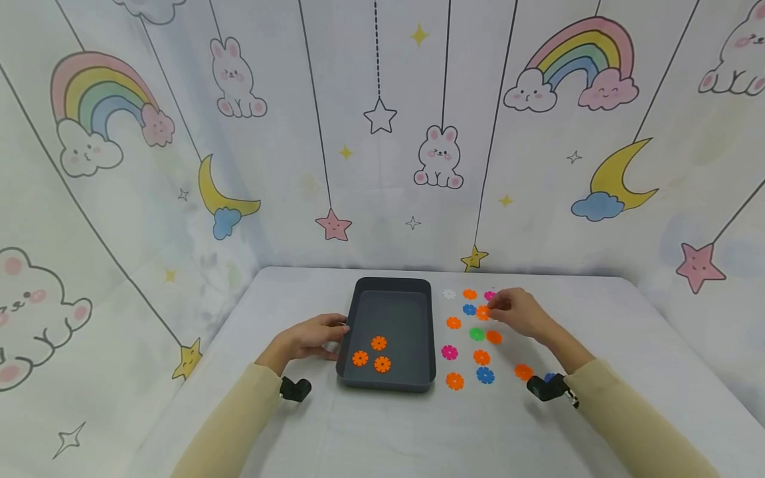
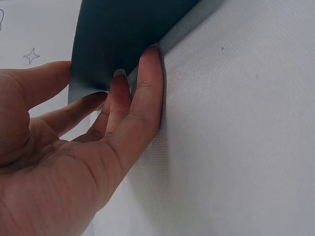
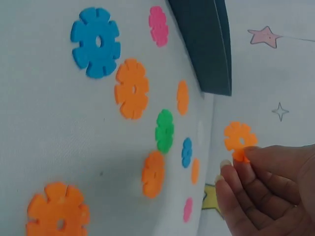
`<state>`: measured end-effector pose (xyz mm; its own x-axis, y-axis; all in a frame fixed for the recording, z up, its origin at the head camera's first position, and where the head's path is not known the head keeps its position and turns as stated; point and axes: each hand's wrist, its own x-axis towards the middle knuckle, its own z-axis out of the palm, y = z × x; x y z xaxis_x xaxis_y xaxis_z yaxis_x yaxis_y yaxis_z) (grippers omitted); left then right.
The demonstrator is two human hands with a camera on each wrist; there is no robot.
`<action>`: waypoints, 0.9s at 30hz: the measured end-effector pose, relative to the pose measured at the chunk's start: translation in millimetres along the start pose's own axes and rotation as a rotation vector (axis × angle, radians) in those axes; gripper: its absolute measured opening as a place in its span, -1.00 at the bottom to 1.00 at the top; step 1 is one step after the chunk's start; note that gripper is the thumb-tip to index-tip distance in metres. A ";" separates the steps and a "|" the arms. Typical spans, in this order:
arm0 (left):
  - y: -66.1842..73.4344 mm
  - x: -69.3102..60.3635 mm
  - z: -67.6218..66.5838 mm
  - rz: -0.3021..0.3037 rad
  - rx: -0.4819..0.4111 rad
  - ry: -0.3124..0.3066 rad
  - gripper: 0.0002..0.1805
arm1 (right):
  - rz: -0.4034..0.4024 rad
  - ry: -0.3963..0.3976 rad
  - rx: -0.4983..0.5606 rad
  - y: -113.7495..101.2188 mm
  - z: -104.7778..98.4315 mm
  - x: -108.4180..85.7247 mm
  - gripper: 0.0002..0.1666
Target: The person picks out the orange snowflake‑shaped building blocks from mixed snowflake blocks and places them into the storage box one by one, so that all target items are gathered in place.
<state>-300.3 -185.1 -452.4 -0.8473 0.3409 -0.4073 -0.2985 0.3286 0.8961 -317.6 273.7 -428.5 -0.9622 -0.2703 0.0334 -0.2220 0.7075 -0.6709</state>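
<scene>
My right hand (image 1: 520,313) pinches an orange notched plastic disc (image 3: 240,137) between thumb and fingers, held up off the table at the tray's right. Under and around that hand lie more flower-shaped discs: a green disc (image 1: 477,334), a blue disc (image 1: 485,375), a pink disc (image 1: 449,352) and several orange ones. My left hand (image 1: 313,336) holds the left side of a dark grey rectangular tray (image 1: 391,309), its fingers (image 2: 146,83) against the outer wall low down. One digit passes out of sight at the tray's edge. Inside the tray, three orange discs (image 1: 382,364) lie near the front left.
A white cloth covers the table (image 1: 382,431). Far back, a white disc (image 1: 449,294) lies beside the tray. One orange disc (image 1: 523,372) sits near the right wrist, a blue one partly hidden there. A patterned curtain (image 1: 382,166) hangs behind the table.
</scene>
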 end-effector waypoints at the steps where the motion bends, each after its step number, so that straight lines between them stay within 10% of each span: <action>1: 0.0 0.1 0.1 0.000 0.003 0.001 -0.39 | -0.005 -0.006 0.012 -4.5 1.3 -0.5 -0.79; 27: -0.8 1.6 -0.3 0.008 0.007 0.002 -0.40 | -0.167 -0.123 0.144 -80.0 45.6 -2.8 -0.92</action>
<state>-301.5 -185.1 -453.7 -0.8506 0.3415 -0.3998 -0.2887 0.3322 0.8979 -290.0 188.1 -408.7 -0.8856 -0.4595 0.0677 -0.3429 0.5486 -0.7625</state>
